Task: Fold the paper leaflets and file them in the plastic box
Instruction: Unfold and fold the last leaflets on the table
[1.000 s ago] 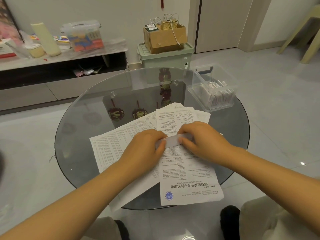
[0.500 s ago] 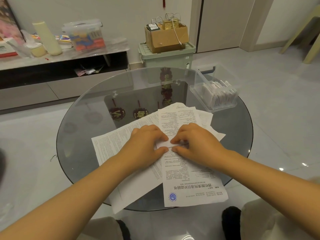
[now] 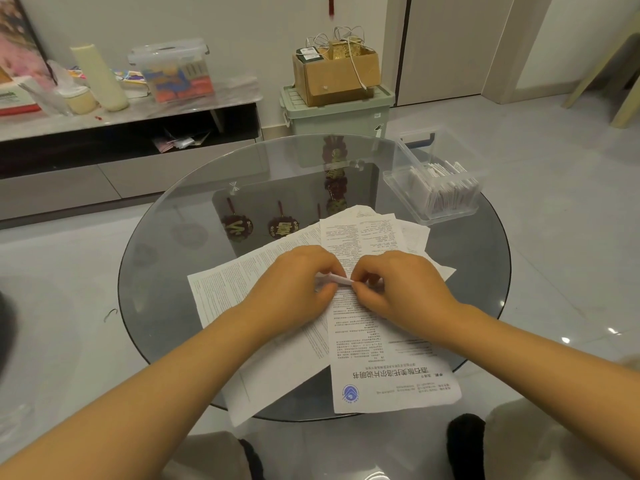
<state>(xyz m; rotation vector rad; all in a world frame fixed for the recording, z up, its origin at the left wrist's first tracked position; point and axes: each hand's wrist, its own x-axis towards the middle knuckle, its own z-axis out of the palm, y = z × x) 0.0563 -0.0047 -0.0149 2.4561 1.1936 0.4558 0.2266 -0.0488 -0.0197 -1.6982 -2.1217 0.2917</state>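
White folded strip (image 3: 334,279) sits pinched between our two hands at mid-table: left hand (image 3: 294,285) w/ fingers curled round its left end, right hand (image 3: 398,289) w/ thumb and fingertips nipping its right end. Directly under our fingers lie loose printed leaflets (image 3: 374,341), overlapping on the round glass table (image 3: 173,271); one w/ a blue logo reaches back toward our wrists and past the table's near edge. Beyond the right fingertips, at the far right rim, we see the clear plastic box (image 3: 440,181), approx. half filled w/ folded leaflets standing on edge.
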